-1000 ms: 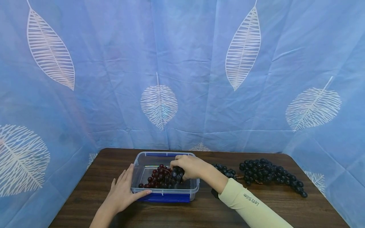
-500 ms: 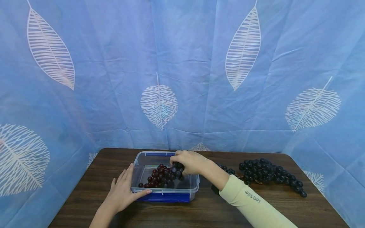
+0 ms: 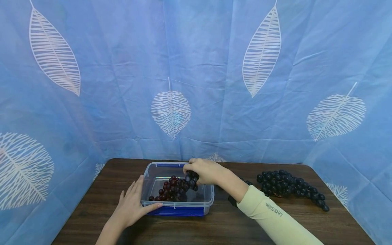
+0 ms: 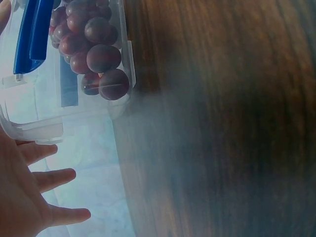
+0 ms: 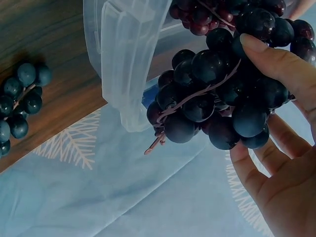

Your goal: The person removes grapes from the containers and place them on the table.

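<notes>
A clear plastic food container (image 3: 199, 204) with a blue front clip (image 3: 177, 211) stands on the table, its top uncovered. Inside lies a bunch of reddish-dark grapes (image 3: 166, 191). My left hand (image 3: 130, 206) lies along the container's left side, fingers straight and spread, thumb at the front rim. Over the right part of the container, my right hand (image 3: 206, 171) grips a bunch of black grapes (image 5: 202, 106) with thumb and fingers. A thin brown stem (image 5: 197, 94) runs across that bunch. The held grapes overlap the reddish ones in the head view.
More black grapes (image 3: 286, 185) lie in a long heap on the table's right side. Another black bunch is partly hidden behind my right forearm; its grapes (image 5: 19, 98) show in the right wrist view. A blue leaf-patterned cloth (image 3: 208, 112) hangs behind the brown table (image 3: 116, 173).
My right hand has risen slightly toward the back of the container, lifting the black grapes with it. My left hand and the container have stayed in place.
</notes>
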`<state>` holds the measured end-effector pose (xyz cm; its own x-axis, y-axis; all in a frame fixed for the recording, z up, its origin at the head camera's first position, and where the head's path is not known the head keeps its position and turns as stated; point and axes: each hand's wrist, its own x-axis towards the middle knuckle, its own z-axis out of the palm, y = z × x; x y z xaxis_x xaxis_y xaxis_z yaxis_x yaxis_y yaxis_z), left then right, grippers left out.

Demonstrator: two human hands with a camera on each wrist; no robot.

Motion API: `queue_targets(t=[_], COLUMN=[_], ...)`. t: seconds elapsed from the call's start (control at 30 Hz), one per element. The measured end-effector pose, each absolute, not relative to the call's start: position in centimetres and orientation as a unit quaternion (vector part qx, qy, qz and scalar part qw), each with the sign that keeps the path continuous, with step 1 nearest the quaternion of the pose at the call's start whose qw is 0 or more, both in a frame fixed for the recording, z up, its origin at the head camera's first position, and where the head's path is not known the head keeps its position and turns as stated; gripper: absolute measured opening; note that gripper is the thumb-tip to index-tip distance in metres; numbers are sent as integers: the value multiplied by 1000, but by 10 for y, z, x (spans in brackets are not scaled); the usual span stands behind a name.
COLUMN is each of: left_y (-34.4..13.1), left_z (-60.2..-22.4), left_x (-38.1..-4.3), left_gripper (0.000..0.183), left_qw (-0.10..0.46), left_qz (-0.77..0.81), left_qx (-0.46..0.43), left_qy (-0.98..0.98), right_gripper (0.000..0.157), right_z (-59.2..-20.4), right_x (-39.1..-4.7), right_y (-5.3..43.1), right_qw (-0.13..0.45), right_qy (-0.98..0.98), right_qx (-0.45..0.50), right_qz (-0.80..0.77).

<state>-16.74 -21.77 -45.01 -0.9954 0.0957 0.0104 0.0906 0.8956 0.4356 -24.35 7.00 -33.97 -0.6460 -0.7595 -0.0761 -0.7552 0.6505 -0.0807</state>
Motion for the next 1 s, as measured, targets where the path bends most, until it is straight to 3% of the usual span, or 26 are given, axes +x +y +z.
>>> queue_targets(t=[1.0], left_y=[-217], left_z=[-449], left_x=[-166], left_gripper=[128], left_qw=[3], left_qz=[217], left_qx=[49], left_qy=[975], right_gripper=[50], right_z=[-327], right_x=[-231], right_y=[83], right_qw=[35], right_qy=[915], right_qx=[-401], right_qz=[-29])
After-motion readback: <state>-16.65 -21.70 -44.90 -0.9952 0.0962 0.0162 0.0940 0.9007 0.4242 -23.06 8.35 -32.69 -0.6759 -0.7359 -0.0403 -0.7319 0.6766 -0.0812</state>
